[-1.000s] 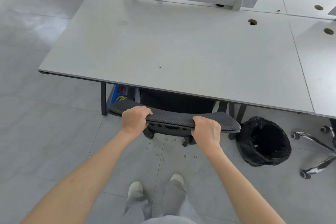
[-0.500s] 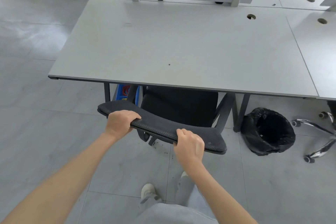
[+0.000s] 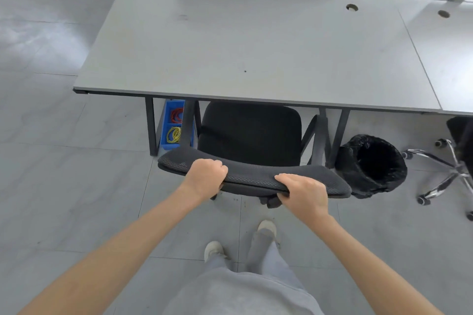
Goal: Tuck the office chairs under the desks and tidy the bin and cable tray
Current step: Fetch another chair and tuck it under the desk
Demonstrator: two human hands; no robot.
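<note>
Hands: left hand (image 3: 204, 177), right hand (image 3: 304, 193), fingers grasping one chair (image 3: 249, 135) backrest; one bin (image 3: 372, 165).

The desk (image 3: 256, 41) top hides the front of the chair (image 3: 249, 133) seat and the upper ends of the desk legs. The backrest and both hands cover the chair base; only one caster shows below the right hand (image 3: 304, 193). The left hand (image 3: 206, 179) fingertips curl out of sight behind the backrest top. The blue tray (image 3: 172, 125) is partly hidden by a desk leg and the desk edge. The second chair (image 3: 450, 169) is cut off by the right edge. The bin (image 3: 372, 166) interior is too dark to read.
</note>
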